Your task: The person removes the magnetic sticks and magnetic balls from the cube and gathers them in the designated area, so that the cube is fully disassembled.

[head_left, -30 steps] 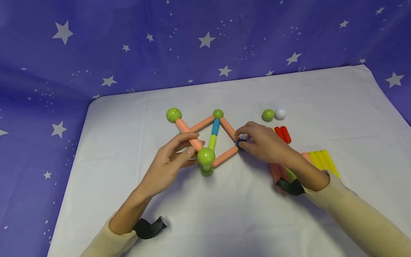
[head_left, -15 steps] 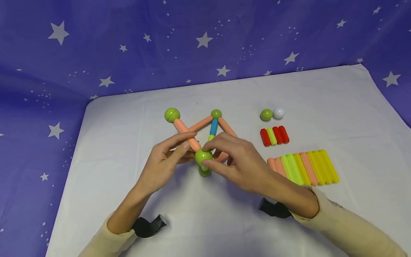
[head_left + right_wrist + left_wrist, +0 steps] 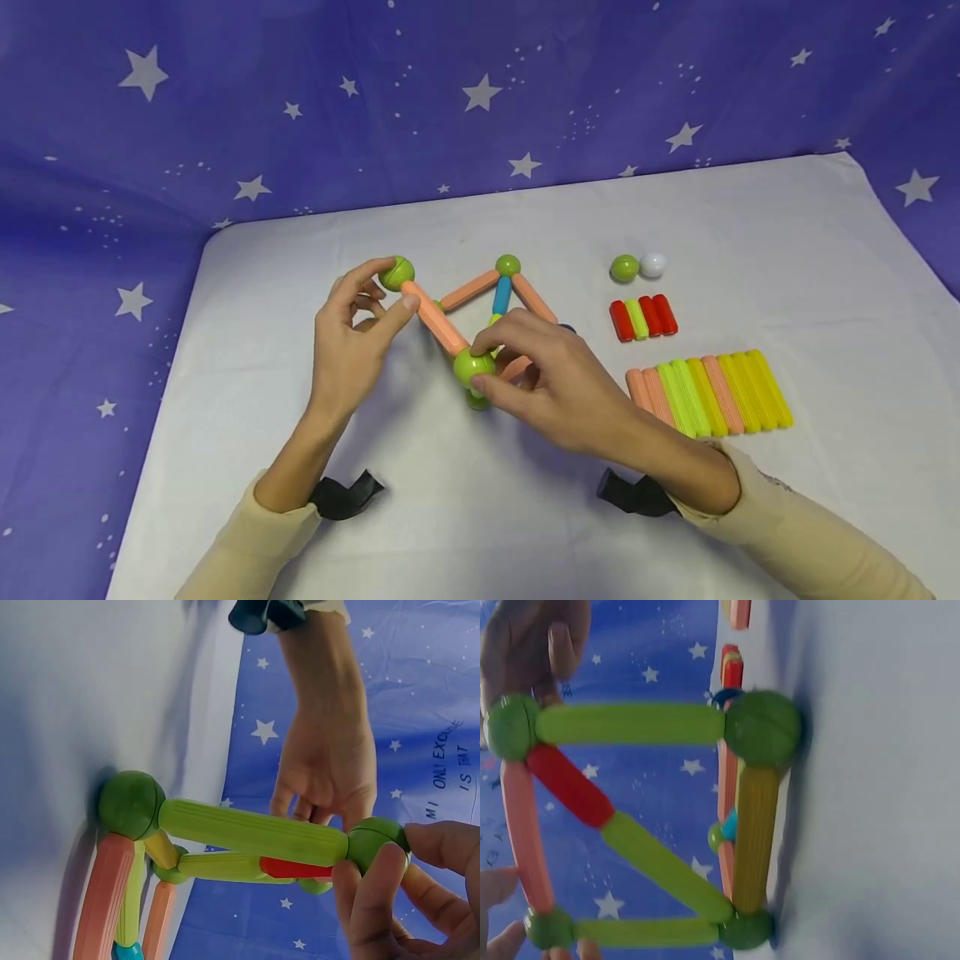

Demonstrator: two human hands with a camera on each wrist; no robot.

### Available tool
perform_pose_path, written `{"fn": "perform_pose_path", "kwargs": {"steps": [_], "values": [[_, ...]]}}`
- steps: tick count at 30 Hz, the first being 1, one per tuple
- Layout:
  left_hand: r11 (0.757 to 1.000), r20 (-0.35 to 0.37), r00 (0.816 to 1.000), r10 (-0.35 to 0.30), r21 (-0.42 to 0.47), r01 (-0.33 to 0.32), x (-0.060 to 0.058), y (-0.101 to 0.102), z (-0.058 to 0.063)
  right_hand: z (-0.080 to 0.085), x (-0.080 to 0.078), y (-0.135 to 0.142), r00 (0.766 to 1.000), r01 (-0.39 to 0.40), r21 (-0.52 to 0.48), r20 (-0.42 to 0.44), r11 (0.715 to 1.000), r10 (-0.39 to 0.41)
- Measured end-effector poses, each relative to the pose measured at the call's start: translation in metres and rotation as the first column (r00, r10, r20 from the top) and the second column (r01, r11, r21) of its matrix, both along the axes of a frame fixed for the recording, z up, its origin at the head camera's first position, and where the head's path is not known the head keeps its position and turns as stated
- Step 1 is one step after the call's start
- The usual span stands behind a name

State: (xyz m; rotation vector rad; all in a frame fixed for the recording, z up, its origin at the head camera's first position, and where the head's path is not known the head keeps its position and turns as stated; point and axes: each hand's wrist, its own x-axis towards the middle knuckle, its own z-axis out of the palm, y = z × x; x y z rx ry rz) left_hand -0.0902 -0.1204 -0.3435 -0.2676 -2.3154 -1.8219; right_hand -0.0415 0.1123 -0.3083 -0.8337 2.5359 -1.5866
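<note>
A magnetic rod-and-ball frame stands on the white table, with an orange rod (image 3: 435, 318) along its raised top. My left hand (image 3: 347, 333) holds the far upper green ball (image 3: 397, 273), its thumb beside the rod's end. My right hand (image 3: 558, 383) pinches the near upper green ball (image 3: 474, 367). In the left wrist view, the upright side has green rods (image 3: 634, 724), a yellow bottom rod (image 3: 755, 840) and a diagonal of a short red rod (image 3: 574, 787) and a green one. The flat base's far green ball (image 3: 508, 265) joins orange rods and a blue rod (image 3: 502, 295); my right hand hides part of the base.
To the right lie a row of long coloured rods (image 3: 708, 394) and several short red and green rods (image 3: 643, 317). A loose green ball (image 3: 625, 267) and a white ball (image 3: 654, 265) sit behind them. A starry blue cloth (image 3: 480, 100) hangs behind the table.
My right hand has gone from the dark blue base ball to the near upper green ball. My left hand has shifted along the orange rod to the far upper ball.
</note>
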Motion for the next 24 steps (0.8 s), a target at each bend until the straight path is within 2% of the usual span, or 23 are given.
{"fn": "perform_pose_path", "kwargs": {"steps": [1,3,5,6,8,10,11,13,15,17,24], "values": [[1.000,0.005,1.000,0.003,-0.007,-0.003,-0.004,-0.001,-0.001,0.000,0.000,0.000,1.000,0.001,0.003,0.002,1.000,-0.001],[0.999,0.046,0.998,-0.043,-0.008,0.043,-0.012,-0.005,-0.002,0.000,0.001,0.000,1.000,0.006,0.017,0.001,1.000,-0.006],[0.988,0.132,0.979,-0.154,0.050,0.148,-0.022,-0.009,-0.006,0.000,0.002,0.000,1.000,0.007,0.031,0.004,0.999,-0.007],[0.976,0.179,0.960,-0.216,0.074,0.206,-0.026,-0.011,-0.008,-0.001,0.002,0.000,1.000,0.006,0.038,0.008,0.999,-0.007],[0.943,0.269,0.904,-0.331,0.137,0.305,-0.033,-0.013,-0.013,-0.001,0.003,0.000,1.000,0.007,0.043,0.018,0.999,-0.008],[0.918,0.323,0.860,-0.394,0.191,0.348,-0.037,-0.014,-0.016,-0.002,0.003,-0.001,1.000,0.004,0.040,0.024,0.999,-0.005],[0.913,0.336,0.850,-0.405,0.195,0.358,-0.038,-0.015,-0.018,-0.003,0.003,-0.001,1.000,0.002,0.035,0.025,0.999,-0.003],[0.911,0.339,0.847,-0.410,0.198,0.362,-0.039,-0.015,-0.020,-0.002,0.002,-0.001,1.000,0.004,0.027,0.029,1.000,-0.004],[0.915,0.329,0.855,-0.401,0.184,0.359,-0.038,-0.015,-0.020,-0.001,0.001,0.001,0.999,0.007,0.020,0.039,1.000,-0.008],[0.916,0.332,0.854,-0.401,0.161,0.368,-0.039,-0.015,-0.020,0.001,0.000,0.004,0.998,0.015,0.019,0.053,1.000,-0.016],[0.910,0.367,0.836,-0.408,0.095,0.403,-0.029,-0.018,-0.017,0.007,-0.007,0.022,1.000,0.013,0.063,0.027,0.998,-0.014]]}}
